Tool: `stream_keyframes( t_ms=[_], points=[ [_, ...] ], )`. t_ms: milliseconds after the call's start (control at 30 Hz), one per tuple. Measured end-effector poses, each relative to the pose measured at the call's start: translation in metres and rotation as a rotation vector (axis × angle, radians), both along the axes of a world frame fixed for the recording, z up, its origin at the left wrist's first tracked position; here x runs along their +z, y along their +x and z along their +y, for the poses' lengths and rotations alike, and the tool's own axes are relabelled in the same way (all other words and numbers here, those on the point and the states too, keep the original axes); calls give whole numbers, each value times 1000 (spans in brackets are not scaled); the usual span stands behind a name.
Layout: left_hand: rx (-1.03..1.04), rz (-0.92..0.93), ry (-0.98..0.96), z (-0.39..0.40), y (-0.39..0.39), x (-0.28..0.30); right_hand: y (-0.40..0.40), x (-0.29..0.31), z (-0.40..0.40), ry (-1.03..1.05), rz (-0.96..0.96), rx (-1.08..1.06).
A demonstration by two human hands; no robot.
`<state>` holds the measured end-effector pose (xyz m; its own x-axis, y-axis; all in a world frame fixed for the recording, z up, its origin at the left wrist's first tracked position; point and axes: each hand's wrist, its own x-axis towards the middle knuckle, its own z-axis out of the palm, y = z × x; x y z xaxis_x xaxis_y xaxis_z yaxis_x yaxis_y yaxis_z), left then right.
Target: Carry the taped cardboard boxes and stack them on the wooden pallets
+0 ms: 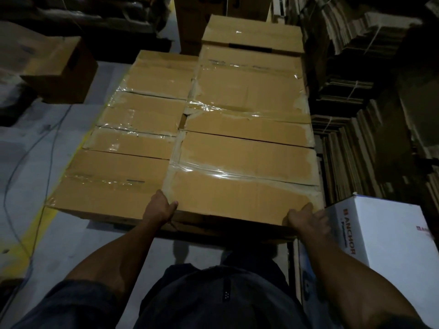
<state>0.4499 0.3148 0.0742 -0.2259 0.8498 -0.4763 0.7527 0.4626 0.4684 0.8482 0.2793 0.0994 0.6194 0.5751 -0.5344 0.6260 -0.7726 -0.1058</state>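
Gripped at its two near corners: a taped cardboard box (pixel 242 186), left hand (pixel 161 207) and right hand (pixel 306 219) curled round the edge. Flat, rectangular, matte brown under glossy wrinkled tape, long axis running left to right. Set in the front right of a tight block of boxes (pixel 142 115), beside a white printed carton (pixel 392 236).

a warehouse: taped boxes (pixel 242 176), bundled flat cardboard (pixel 351 96).

I count seven taped cardboard boxes (pixel 242 176) in the stack, one white box (pixel 389 233), one loose brown box (pixel 61 67), and my two hands.
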Motion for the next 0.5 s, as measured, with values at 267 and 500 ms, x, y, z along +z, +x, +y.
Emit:
stream_keyframes(
  t_ms=[267, 500],
  points=[
    [-183, 227, 106, -55, -4, 70, -96, 47, -26, 75, 152, 349],
    [-84, 255, 192, -129, -45, 95, -187, 70, -53, 126, 303, 756]
  ],
)
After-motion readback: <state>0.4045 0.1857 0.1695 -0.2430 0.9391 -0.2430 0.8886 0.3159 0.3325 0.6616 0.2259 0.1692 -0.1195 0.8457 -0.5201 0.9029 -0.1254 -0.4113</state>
